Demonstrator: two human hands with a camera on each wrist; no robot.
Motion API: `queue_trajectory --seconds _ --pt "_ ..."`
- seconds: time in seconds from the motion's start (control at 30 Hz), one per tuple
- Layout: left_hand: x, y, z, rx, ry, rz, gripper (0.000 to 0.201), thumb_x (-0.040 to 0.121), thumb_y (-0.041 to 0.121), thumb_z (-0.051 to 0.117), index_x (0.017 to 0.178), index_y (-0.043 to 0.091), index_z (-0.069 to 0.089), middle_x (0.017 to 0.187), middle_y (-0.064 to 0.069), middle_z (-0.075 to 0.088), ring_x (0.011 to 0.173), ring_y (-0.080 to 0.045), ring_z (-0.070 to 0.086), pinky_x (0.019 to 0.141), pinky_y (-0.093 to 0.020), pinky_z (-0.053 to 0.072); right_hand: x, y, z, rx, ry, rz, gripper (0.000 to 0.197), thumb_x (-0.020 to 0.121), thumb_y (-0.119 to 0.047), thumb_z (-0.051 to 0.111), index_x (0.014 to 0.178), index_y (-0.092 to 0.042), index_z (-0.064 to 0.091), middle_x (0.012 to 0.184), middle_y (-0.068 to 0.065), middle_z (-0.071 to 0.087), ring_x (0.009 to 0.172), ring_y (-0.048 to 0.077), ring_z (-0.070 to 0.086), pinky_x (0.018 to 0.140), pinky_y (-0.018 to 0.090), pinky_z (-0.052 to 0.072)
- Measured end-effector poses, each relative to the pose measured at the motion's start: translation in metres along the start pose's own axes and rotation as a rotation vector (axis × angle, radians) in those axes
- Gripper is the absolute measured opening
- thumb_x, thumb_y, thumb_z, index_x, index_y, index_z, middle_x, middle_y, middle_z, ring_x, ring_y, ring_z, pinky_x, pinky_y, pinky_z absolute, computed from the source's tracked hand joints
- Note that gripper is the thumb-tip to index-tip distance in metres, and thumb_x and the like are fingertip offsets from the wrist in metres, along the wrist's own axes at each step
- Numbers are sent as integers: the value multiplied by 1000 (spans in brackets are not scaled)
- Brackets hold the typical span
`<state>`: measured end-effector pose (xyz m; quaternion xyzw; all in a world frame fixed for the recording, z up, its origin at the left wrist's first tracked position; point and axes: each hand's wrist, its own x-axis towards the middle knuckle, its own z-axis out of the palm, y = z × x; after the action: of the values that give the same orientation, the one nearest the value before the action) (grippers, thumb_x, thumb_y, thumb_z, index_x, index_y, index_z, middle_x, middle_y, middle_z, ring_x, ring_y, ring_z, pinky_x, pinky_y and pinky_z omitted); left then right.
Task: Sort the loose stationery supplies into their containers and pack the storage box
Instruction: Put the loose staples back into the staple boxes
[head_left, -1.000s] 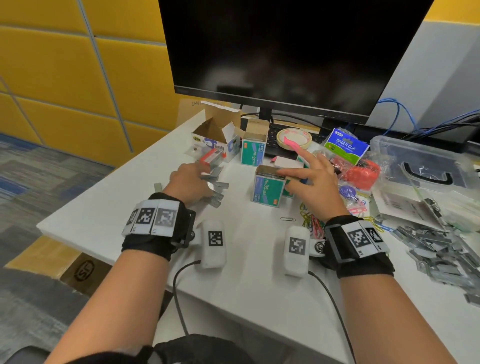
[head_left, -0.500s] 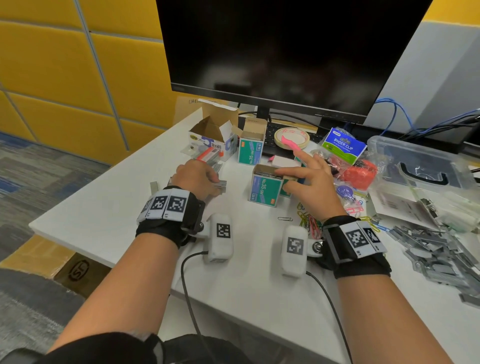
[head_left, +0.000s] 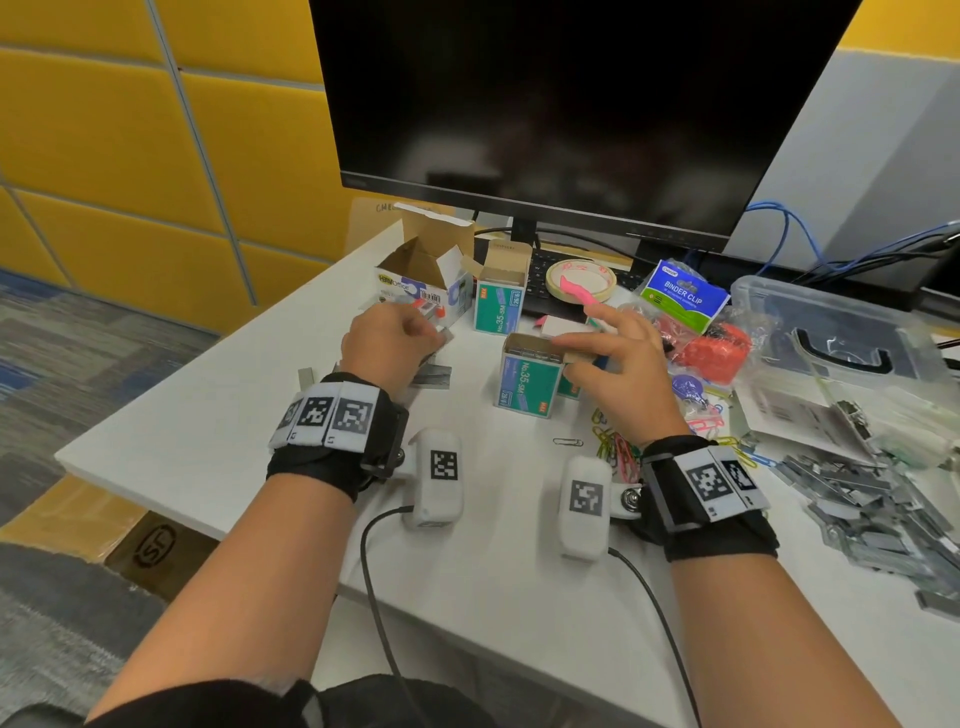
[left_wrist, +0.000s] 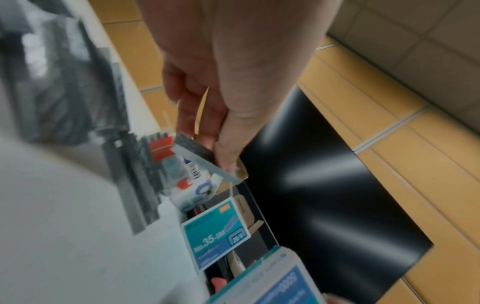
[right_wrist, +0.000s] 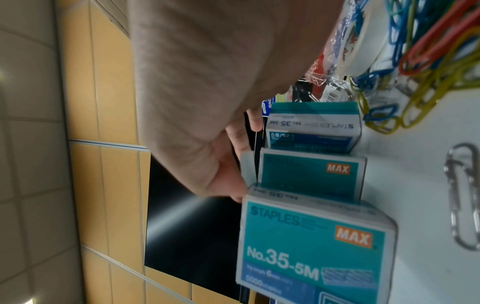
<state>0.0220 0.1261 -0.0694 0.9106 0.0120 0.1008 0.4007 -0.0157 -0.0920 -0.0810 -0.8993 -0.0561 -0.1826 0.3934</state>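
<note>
My left hand (head_left: 426, 338) pinches a grey strip of staples (left_wrist: 207, 162) between thumb and fingers, just above the table. More loose strips (head_left: 431, 376) lie under it. An open teal staple box (head_left: 530, 382) stands at the centre. My right hand (head_left: 576, 332) rests on it, thumb laid along the top flap, fingers spread straight. In the right wrist view, the thumb (right_wrist: 228, 185) presses at the box's top edge (right_wrist: 311, 242). A second open teal box (head_left: 498, 306) stands behind.
An open white carton (head_left: 421, 280) sits far left, with a tape roll (head_left: 581, 278) and a binder clip bag (head_left: 683, 296) behind. The clear storage box (head_left: 831, 343) is far right, a heap of staple strips (head_left: 872, 499) before it. Coloured paper clips (head_left: 618, 449) lie by my right wrist. The monitor (head_left: 561, 104) looms behind.
My left hand has closed on a staple strip from the loose heap and lifted it off the table. The right hand stays on the teal box.
</note>
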Motion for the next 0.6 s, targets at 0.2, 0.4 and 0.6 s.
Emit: queue_trajectory --seconds 0.2,0.4,0.6 --pt "-19 40 0 -258 -283 205 10 88 23 63 80 18 59 74 0 68 54 -2 60 57 -14 50 -3 -7 -1 168 59 -203 38 85 -17 67 119 -31 58 109 -13 61 116 13 45 94 16 33" --pt "-26 49 7 -387 -446 207 9 90 17 60 82 16 63 73 -2 68 57 -3 62 53 -13 47 -4 -7 0 326 -17 -223 27 81 -11 71 100 -30 68 92 -7 67 94 12 59 78 19 50" --pt "-1 11 -14 -185 -126 3 16 90 15 60 104 13 69 109 -4 65 96 -15 58 90 -27 42 -4 -7 -2 390 70 -98 10 85 -14 66 89 -24 68 80 -16 63 76 -9 56 61 10 45"
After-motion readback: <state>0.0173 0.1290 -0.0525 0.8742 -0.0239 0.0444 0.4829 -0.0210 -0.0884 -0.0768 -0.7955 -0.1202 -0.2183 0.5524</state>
